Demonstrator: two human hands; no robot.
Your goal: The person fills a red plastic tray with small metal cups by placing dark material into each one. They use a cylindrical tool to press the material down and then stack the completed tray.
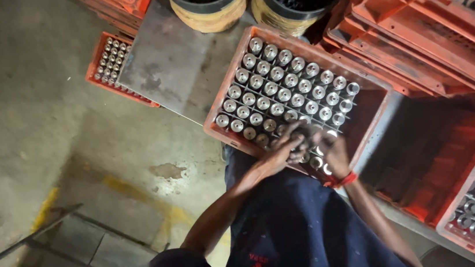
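many shiny metal cylinders [279, 89] stand in rows in the orange crate [232, 137]. both hands meet at its near edge: left hand [285, 146] and right hand [329, 151], each grip closed on cylinders. they look heavy, hard and slippery; hold them round the sides.

Shiny metal cylinders [279, 86] stand upright in rows (near corner unclear) inside an orange crate [222, 130].

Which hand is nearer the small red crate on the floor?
Left. The left hand is on the side toward the small red crate; the right hand sits beyond it, farther away.
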